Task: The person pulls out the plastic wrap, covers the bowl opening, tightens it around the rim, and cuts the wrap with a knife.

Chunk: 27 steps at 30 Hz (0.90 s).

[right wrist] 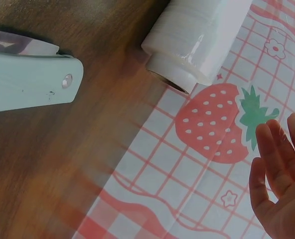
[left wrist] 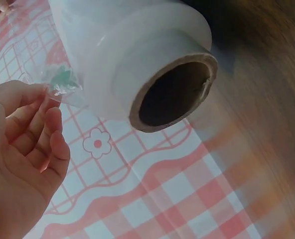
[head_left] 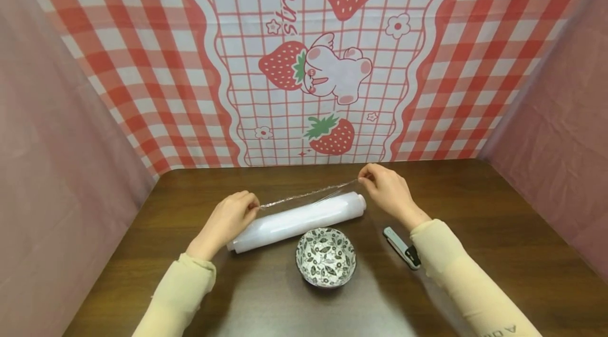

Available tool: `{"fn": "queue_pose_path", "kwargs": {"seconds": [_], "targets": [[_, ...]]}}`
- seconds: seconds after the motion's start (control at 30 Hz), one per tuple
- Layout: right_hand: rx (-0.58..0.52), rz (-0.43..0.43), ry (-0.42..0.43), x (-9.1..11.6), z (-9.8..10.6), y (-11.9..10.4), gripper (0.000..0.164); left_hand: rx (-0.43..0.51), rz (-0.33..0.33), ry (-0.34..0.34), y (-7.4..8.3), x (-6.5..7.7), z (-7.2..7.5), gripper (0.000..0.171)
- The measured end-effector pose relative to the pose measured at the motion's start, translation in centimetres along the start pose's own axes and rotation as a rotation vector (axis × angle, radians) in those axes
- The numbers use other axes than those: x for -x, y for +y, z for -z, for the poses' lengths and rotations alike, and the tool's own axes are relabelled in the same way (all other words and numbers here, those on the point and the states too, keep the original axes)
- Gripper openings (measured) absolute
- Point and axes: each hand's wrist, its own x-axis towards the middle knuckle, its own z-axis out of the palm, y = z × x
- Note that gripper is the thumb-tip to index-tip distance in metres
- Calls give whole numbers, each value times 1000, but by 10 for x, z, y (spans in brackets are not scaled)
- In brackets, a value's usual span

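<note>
A roll of cling film [head_left: 299, 222] lies aslant on the table, its cardboard core showing at the end in the left wrist view. My left hand [head_left: 231, 217] pinches one corner of the film's loose edge [head_left: 304, 195] between thumb and fingertips. The other corner is pinched by my right hand [head_left: 387, 189], beyond the roll's right end. Between both hands the clear edge stretches in a thin crinkled line, just behind the roll. In front of the roll stands a bowl [head_left: 325, 258] with a black leaf pattern, upright, with no film over it.
A pale green folding knife [head_left: 401, 248] lies on the brown table [head_left: 266, 295], right of the bowl and close to my right sleeve. A red checked strawberry cloth [head_left: 304, 63] hangs behind the table. Pink curtains [head_left: 556, 131] flank both sides.
</note>
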Motion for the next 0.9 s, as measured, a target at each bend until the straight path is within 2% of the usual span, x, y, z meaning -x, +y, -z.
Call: {"fn": "queue_pose_path", "kwargs": {"seconds": [0.3, 0.47, 0.53, 0.9], "targets": [[0, -4, -1, 0, 0, 0, 8, 14, 35, -26, 3, -2, -1, 2], [1, -7, -5, 0, 0, 0, 8, 24, 57, -73, 5, -1, -1, 21], [0, -9, -6, 0, 1, 0, 8, 18, 60, -84, 4, 1, 0, 22], [1, -8, -10, 0, 0, 2, 7, -10, 37, -42, 0, 3, 2, 12]]}}
